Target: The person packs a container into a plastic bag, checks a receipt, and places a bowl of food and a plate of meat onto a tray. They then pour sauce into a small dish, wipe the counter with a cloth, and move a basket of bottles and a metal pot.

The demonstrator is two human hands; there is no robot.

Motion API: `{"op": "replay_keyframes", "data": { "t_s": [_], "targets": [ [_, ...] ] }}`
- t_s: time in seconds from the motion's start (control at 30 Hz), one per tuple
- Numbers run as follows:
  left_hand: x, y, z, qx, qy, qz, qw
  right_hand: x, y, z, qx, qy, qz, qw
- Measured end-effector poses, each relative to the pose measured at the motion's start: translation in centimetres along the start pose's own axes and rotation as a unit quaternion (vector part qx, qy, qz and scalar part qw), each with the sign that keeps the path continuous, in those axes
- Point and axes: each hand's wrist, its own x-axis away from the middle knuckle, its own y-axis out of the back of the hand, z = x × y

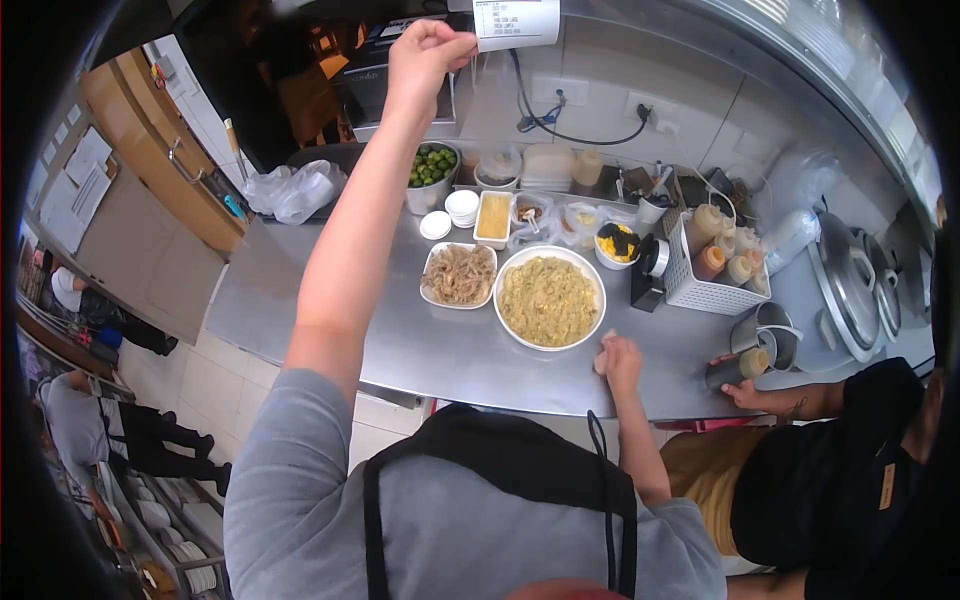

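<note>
My left hand (430, 58) is raised at the top of the view, pinching the edge of a printed order slip (516, 24). Low over the steel counter (460, 360), my right hand (622, 362) is closed, with something small and pale at its fingers that I cannot make out. Just beyond that hand is a large white bowl (551, 343) filled with a yellowish chopped mixture (550, 300). Left of the bowl stands a white dish of brownish shredded food (459, 275).
Behind the bowls are a yellow-filled tub (493, 217), small white cups (461, 205) and a pot of green citrus (433, 165). A white basket of sauce bottles (718, 290) stands right. A co-worker's hand (742, 393) grips a dark container; large lids (845, 290) lie beyond.
</note>
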Motion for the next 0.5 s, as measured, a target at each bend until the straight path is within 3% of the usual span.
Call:
{"op": "replay_keyframes", "data": {
  "t_s": [0.03, 0.07, 0.13, 0.17, 0.23, 0.27, 0.33, 0.4, 0.47, 0.5],
  "targets": [
    [0.5, 0.3, -0.2, -0.035, -0.001, 0.0, 0.999, 0.0, 0.1, 0.2, -0.087, -0.025, -0.013, 0.996],
    [0.9, 0.8, -0.1, -0.057, 0.007, 0.004, 0.998, -0.2, 0.6, 0.1, -0.089, -0.024, -0.013, 0.996],
    [2.1, 1.5, 0.0, -0.059, 0.022, -0.004, 0.998, -1.4, 3.1, 1.3, -0.112, -0.15, -0.023, 0.982],
    [2.8, 1.9, 0.0, -0.058, 0.038, -0.01, 0.998, -2.3, 3.7, 1.3, -0.117, -0.151, -0.023, 0.981],
    [4.6, 2.7, 0.5, -0.065, 0.043, -0.008, 0.997, -3.7, 4.5, 0.7, -0.058, 0.008, -0.088, 0.994],
    [5.8, 2.9, 0.6, -0.061, 0.075, -0.015, 0.995, -3.5, 3.9, 0.2, -0.058, 0.008, -0.089, 0.994],
    [8.7, 3.7, 1.5, -0.06, 0.125, -0.016, 0.99, -3.3, 2.6, -1.3, 0.185, 0.042, -0.098, 0.977],
    [12.3, 5.0, 3.0, -0.067, 0.149, -0.014, 0.986, -2.3, 2.6, -0.9, 0.144, 0.05, -0.066, 0.986],
    [15.7, 6.9, 4.0, -0.087, 0.243, -0.021, 0.966, 0.0, 2.1, 0.6, 0.001, 0.065, 0.0, 0.998],
    [17.1, 8.0, 4.3, -0.096, 0.262, -0.019, 0.96, 1.5, 1.9, 0.7, -0.005, 0.05, 0.016, 0.999]
  ]
}}
